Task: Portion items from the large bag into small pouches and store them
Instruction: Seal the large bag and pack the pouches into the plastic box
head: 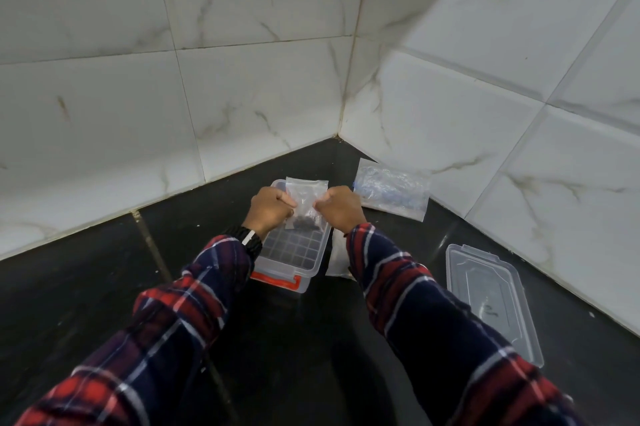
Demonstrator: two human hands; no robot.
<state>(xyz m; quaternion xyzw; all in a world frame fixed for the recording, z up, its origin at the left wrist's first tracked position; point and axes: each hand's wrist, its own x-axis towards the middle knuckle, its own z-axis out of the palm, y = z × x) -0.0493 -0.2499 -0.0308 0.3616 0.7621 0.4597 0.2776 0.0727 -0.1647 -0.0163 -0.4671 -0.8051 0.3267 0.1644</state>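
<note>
Pinching a small clear pouch (306, 198) from both sides: left hand (268, 209) and right hand (341, 209), fingers curled, dark bits pooled at its bottom. Under it, a clear ribbed box (289, 254), red latch. Rightward, flat clear lid (491, 301). Farther, crinkly bag (391, 190) near the counter (86, 287) corner.
</note>
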